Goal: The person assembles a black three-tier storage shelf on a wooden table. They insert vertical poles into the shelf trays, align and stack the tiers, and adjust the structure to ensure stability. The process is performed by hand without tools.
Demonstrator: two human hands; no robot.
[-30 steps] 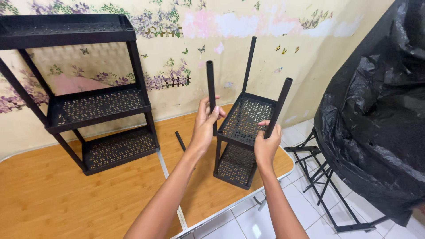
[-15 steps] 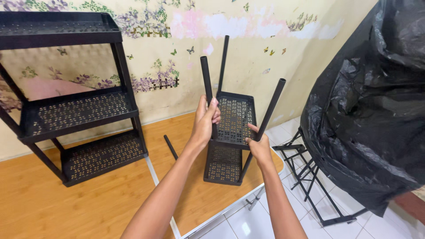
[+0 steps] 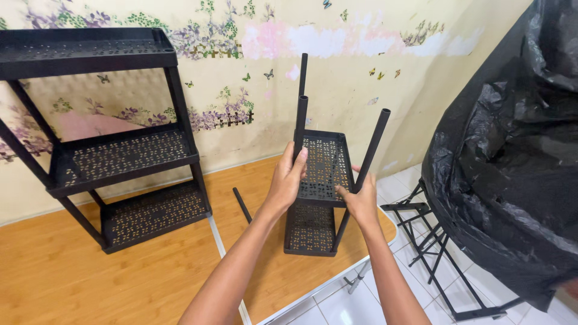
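Gripping hard up front: left hand [image 3: 288,179] wrapping a black upright tube [image 3: 300,123], fingers [image 3: 299,161] curling fully round it, thumb side pressing the near face. Closing likewise on the other side, right hand [image 3: 362,202] clamping a second tube [image 3: 373,144] low down, fingers tight around it, the tube leaning away up and to the right of the knuckles. Sitting between the two grips and just below the fingertips: a small black perforated rack [image 3: 319,180], two tiers, resting near the table's corner. Rising behind the left fingers, a third tube [image 3: 303,75], partly hidden by the one being held. Lying flat just left of the left wrist, a loose black tube [image 3: 242,204] on the wooden tabletop [image 3: 120,277]. Standing well off to the left of both hands, a taller three-tier black shelf unit [image 3: 114,156], backing onto a wall with flower and butterfly decals [image 3: 361,54]. Crowding in close on the right of the right hand, a bulky black plastic bag [image 3: 512,150], sagging over a black metal frame [image 3: 439,241] on the white tiled floor [image 3: 337,304].
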